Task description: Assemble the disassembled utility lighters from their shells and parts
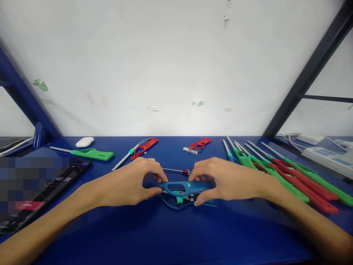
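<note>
A blue lighter casing lies across the middle of the blue table, its two halves parted along the near side. Green and metallic inner parts show between the halves. My left hand pinches the left end of the upper half between thumb and fingers. At the right end, my right hand grips the same half, thumb on the near edge and fingers on top. Just behind the casing lies a screwdriver with a dark red handle and thin shaft.
Behind lie an opened red lighter and a red casing half beside a clear fuel tank. Several green and red lighters are at right. At left are a green lighter, a white case and a phone.
</note>
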The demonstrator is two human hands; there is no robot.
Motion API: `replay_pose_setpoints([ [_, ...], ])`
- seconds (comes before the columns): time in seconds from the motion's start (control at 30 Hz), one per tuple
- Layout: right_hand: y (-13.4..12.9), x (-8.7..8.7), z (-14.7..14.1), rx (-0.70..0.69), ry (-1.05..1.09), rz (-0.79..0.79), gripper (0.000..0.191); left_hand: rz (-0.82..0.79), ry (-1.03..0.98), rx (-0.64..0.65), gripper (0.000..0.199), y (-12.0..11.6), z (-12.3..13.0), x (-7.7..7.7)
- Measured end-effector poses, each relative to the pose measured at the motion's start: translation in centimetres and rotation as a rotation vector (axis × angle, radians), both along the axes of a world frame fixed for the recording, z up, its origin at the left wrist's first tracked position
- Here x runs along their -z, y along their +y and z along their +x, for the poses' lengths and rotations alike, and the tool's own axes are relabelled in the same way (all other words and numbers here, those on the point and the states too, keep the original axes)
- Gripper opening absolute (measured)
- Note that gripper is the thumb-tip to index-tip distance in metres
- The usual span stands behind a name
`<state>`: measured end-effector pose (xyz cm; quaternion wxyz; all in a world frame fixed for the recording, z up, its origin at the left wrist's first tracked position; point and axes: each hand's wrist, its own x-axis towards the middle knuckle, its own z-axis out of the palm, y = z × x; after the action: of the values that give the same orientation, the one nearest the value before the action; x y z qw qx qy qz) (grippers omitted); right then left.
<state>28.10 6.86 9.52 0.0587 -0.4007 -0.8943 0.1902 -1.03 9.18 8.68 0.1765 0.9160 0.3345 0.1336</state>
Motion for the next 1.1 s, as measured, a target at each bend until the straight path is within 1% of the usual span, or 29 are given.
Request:
replay_pose_setpoints([
  [0.1, 0.0, 0.4, 0.0, -0.024, -0.023, 0.020, 0.047, -0.037, 0.022, 0.028, 0.008, 0.1, 0.0, 0.2],
  [0.3, -0.1, 0.9, -0.2, -0.042, -0.079, 0.082, 0.048, -0.075, 0.068, 0.012, 0.016, 0.4, -0.2, 0.8],
  [0.43, -0.3, 0.9, -0.3, -0.065, -0.099, 0.131, 0.054, -0.094, 0.101, -0.004, 0.017, 0.5, -0.3, 0.9],
  [0.53, -0.6, 0.7, -0.3, -0.075, -0.102, 0.138, 0.054, -0.107, 0.116, -0.009, 0.019, 0.6, -0.4, 1.0],
  [0.67, -0.8, 0.5, -0.4, -0.086, -0.103, 0.122, 0.048, -0.121, 0.120, -0.016, 0.020, 0.5, -0.4, 0.9],
  [0.8, -0.7, 0.6, -0.3, -0.101, -0.099, 0.139, 0.041, -0.138, 0.115, -0.019, 0.019, 0.2, -0.3, 0.7],
  [1.0, -0.5, 1.1, -0.1, -0.109, -0.085, 0.161, 0.045, -0.172, 0.118, -0.002, 0.010, 0.0, -0.2, 0.3],
  [1.1, -0.5, 1.1, -0.2, -0.112, -0.083, 0.164, 0.047, -0.192, 0.124, 0.007, 0.011, 0.0, -0.1, 0.2],
])
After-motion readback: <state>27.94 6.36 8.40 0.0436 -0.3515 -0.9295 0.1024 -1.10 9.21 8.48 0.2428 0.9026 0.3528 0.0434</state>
